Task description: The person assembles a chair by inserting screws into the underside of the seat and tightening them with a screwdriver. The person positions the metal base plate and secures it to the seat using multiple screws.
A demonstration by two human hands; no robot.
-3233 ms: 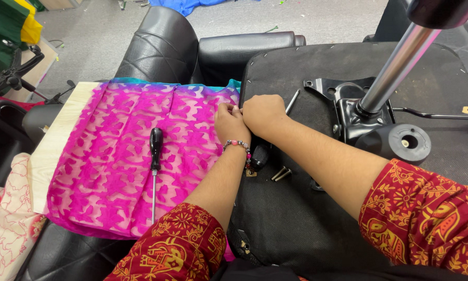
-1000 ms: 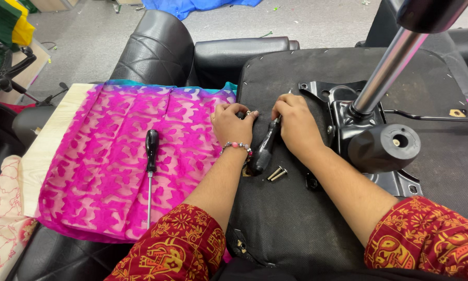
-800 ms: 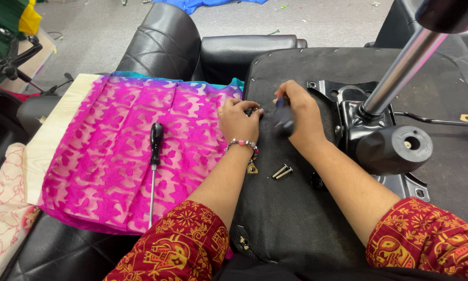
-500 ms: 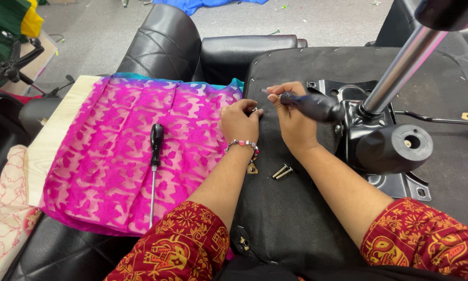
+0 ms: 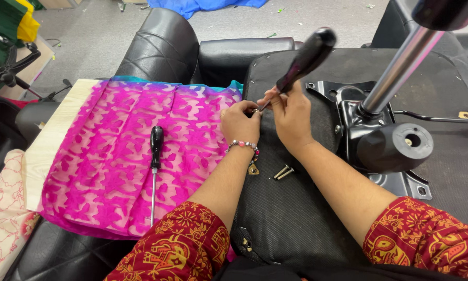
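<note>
Head view: the right hand (image 5: 291, 117) grips a black-handled screwdriver (image 5: 302, 61) low on its handle, with the handle tilted up and away to the right and the tip pointing down toward the near left edge of the upturned chair seat underside (image 5: 296, 218). The left hand (image 5: 239, 122) is closed in a pinch at the screwdriver tip, fingertips touching the seat fabric; the small part held there is too hidden to identify. The left wrist carries a beaded bracelet (image 5: 243, 144). Two loose screws (image 5: 283, 172) lie side by side on the seat underside, just beside the right forearm. To the right, the black metal chair mechanism plate (image 5: 348, 114) is mounted on the seat, with a chrome gas cylinder (image 5: 400, 65) rising from it and a black round knob (image 5: 398, 147) in front. A second black-handled screwdriver (image 5: 154, 166) lies untouched on a pink patterned cloth (image 5: 114, 166) to the left, well apart from both hands.
</note>
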